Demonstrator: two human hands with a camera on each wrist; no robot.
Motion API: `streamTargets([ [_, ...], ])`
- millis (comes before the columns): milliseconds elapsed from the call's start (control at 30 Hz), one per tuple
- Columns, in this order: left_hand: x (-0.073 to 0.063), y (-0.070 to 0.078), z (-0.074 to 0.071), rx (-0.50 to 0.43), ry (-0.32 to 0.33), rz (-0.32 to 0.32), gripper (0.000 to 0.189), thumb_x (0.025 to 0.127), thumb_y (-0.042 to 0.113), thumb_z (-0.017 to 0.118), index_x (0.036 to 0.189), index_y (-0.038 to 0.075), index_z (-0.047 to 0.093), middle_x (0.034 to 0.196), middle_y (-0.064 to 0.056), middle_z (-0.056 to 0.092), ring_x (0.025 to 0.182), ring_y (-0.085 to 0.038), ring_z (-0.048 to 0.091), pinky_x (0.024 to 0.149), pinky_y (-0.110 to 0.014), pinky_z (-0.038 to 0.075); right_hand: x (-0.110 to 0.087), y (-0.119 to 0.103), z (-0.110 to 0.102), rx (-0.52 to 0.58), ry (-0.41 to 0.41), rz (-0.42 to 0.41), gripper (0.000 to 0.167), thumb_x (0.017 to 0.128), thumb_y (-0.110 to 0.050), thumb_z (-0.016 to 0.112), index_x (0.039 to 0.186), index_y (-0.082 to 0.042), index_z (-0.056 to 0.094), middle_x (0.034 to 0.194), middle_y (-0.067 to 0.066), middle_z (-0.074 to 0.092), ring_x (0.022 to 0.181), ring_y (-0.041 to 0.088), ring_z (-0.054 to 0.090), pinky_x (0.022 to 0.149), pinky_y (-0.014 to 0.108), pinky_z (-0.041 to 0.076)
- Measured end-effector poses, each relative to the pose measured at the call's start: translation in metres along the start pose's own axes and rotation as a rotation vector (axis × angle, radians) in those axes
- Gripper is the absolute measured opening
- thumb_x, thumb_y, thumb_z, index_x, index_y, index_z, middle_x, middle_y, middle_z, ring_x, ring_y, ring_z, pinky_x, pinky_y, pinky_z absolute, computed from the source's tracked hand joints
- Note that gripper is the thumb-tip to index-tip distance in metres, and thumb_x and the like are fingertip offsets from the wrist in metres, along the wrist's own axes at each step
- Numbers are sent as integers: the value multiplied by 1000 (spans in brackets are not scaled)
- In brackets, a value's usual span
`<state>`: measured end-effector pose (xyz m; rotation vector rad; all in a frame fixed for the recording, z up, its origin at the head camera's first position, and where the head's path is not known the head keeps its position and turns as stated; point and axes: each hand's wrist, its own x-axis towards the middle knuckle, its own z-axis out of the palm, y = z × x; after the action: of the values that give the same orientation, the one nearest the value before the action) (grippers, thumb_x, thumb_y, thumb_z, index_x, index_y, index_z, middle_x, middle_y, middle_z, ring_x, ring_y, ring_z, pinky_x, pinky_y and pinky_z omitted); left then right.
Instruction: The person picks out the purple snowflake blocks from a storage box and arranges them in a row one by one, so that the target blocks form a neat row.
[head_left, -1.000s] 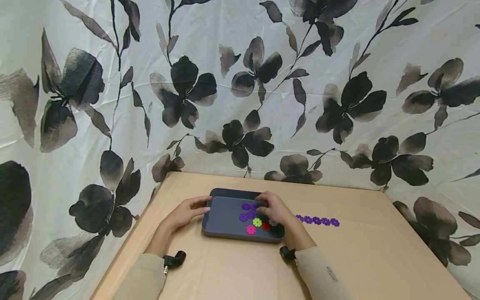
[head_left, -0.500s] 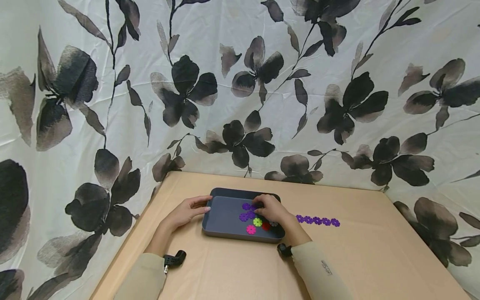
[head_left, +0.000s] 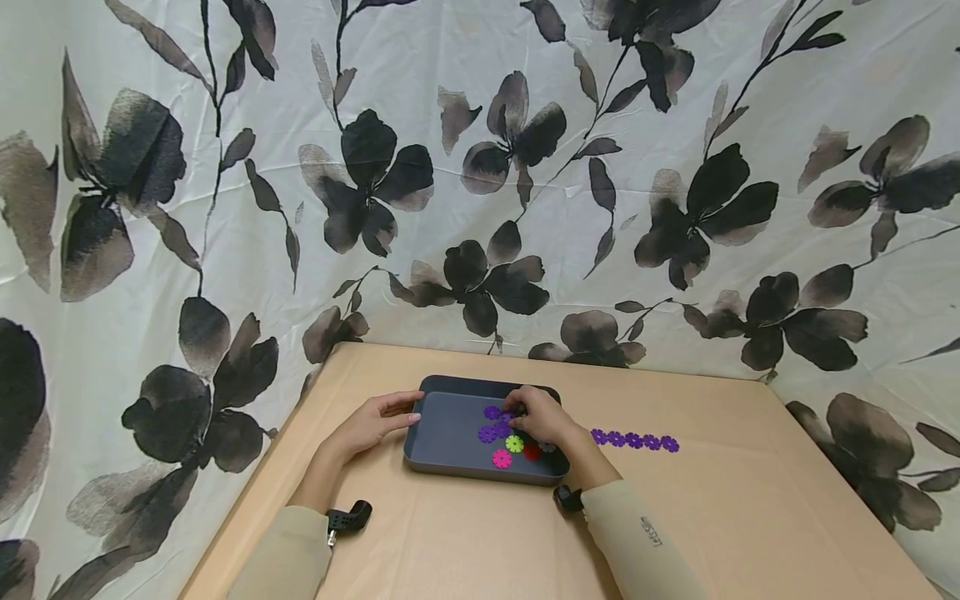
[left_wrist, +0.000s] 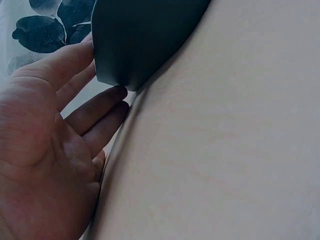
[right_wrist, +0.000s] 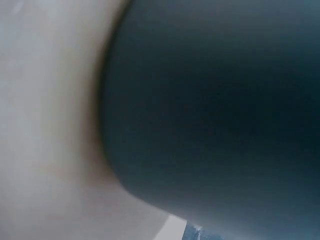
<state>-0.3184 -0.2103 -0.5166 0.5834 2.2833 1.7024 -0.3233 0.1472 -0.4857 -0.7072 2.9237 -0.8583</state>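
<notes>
A dark grey rectangular tray [head_left: 450, 433] lies on the table with small flower-shaped plastic discs in its right half. Several purple discs [head_left: 488, 434] lie there, with a yellow-green disc [head_left: 514, 443], a pink disc [head_left: 502, 459] and a red disc [head_left: 532, 452]. My left hand [head_left: 378, 425] touches the tray's left end, its fingers fairly straight against the outer wall [left_wrist: 145, 40] in the left wrist view. Reaching over the right side, my right hand [head_left: 546, 418] pinches a purple disc [head_left: 507, 415] between thumb and forefinger. Its palm partly hides the discs beneath.
To the right of the tray, a row of purple discs [head_left: 633, 440] lies on the tan table [head_left: 720, 517]. Behind the table hangs a white cloth [head_left: 570, 217] printed with dark flowers. The tray's outer wall [right_wrist: 215, 110] fills most of the right wrist view.
My right hand has shifted slightly left within the tray, its thumb and forefinger closing in at a purple disc. The left hand and the tray have stayed in place.
</notes>
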Motion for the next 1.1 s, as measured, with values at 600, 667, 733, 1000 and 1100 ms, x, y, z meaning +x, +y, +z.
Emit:
streamTargets([
  [600,0,2,-2,-18,-8,-2,60,98,30,74,151,11,55,158,-13,52,149,-30,45,121,-47,37,-3,-1,1,58,75,-33,15,84,-2,85,97,-9,83,99,2,75,84,13,65,74,26,53],
  [667,0,2,-2,-18,-9,-4,60,98,30,74,151,11,55,158,-12,52,149,-30,45,121,-46,38,-5,-2,0,68,77,-23,15,84,-3,85,99,-8,83,100,3,76,84,12,66,74,26,54],
  [733,-1,2,-2,-16,-9,-10,60,98,30,75,151,11,55,158,-12,52,149,-30,46,121,-44,40,-7,-4,-3,88,81,-15,16,85,-3,84,101,-6,82,100,4,76,84,12,67,75,28,57],
  [1000,-3,0,-4,0,-11,-9,60,98,31,74,152,9,55,158,-13,52,149,-30,46,118,-35,44,-22,-3,-15,146,140,0,19,90,-1,78,109,-1,79,104,6,75,90,16,70,87,39,63],
  [1100,-3,0,-4,0,-10,-17,60,98,31,74,151,10,55,158,-13,52,149,-30,46,118,-38,43,-30,-2,-19,153,180,29,20,91,-1,78,111,-3,80,106,4,75,93,16,70,88,38,63],
])
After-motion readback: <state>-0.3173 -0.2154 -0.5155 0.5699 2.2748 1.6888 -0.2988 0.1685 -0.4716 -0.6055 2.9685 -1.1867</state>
